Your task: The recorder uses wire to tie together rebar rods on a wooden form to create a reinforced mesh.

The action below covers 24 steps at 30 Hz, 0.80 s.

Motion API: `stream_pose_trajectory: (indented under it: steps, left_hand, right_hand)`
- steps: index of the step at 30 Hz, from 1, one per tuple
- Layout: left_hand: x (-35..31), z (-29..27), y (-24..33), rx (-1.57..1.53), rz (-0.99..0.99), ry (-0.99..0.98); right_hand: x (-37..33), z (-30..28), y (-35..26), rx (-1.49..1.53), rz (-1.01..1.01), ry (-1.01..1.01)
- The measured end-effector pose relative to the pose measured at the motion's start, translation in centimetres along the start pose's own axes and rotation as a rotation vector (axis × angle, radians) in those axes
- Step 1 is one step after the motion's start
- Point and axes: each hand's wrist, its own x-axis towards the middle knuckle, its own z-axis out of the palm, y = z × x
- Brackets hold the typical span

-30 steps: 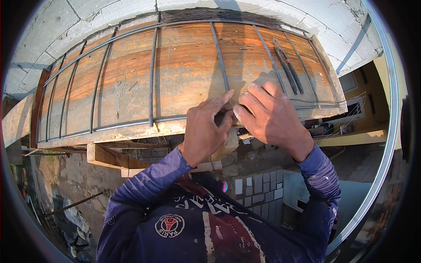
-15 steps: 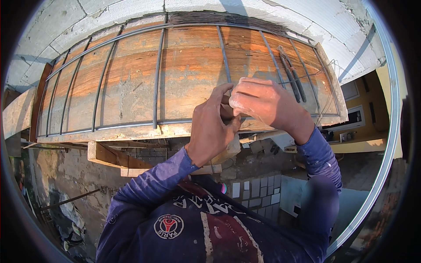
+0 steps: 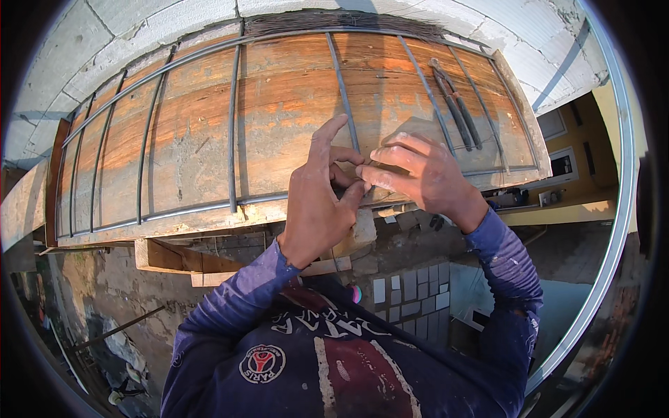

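Observation:
My left hand (image 3: pixel 317 202) is at the near edge of a wooden board (image 3: pixel 188 139), index finger raised, thumb and other fingers curled together. My right hand (image 3: pixel 428 174) faces it, thumb and fingers pinched on what looks like a thin wire, mostly hidden. Both sets of fingertips meet where a steel crossbar (image 3: pixel 341 87) reaches the near long rod (image 3: pixel 261 199). What my left fingers grip is too small to make out. Beyond my right hand, pincers with dark handles (image 3: pixel 458 111) lie on the board.
A bundle of thin wires (image 3: pixel 341 23) lies along the board's far side, by a pale block wall (image 3: pixel 174 21). Several more crossbars span the board. Timber supports (image 3: pixel 171 256) jut out below its near edge, with the ground far beneath. A metal rail (image 3: pixel 606 285) curves along the right.
My hands have shifted slightly left and down in the picture, and so has the board. My left index finger has straightened upward. The wire loop seen right of my right hand no longer shows.

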Motion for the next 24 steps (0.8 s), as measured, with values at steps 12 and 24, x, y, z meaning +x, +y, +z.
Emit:
stream_pose_trajectory:
  steps: [12,24]
  left_hand:
    - [-0.1,-0.8,-1.0,-0.039,-0.023,-0.054]
    - [-0.6,-0.1,-1.1,0.024,0.036,-0.007]
  right_hand:
    - [0.8,-0.1,-0.6,0.367,0.257,-0.185]
    - [-0.1,-4.3,7.7,0.229,0.746,-0.184]
